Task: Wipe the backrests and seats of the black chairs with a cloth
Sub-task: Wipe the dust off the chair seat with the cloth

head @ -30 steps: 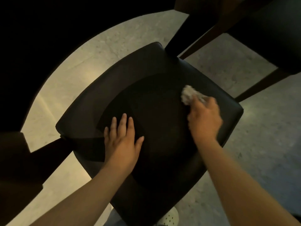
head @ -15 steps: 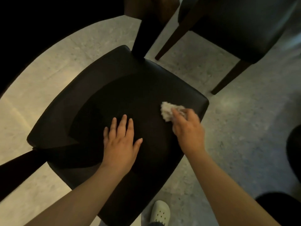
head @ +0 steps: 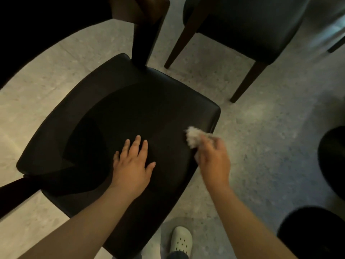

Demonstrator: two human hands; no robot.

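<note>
One seat [head: 130, 109], left hand [head: 133, 163] fingers still flat, right hand [head: 214, 159] fingers gripping cloth [head: 193, 138] nearer edge.

No text, label, brand, number or sign can be read in this dim view. There is none on the black chair seat [head: 119, 116], the cloth [head: 193, 140] at its right side, or the pale shoe [head: 181, 240] nearest the viewer.
</note>
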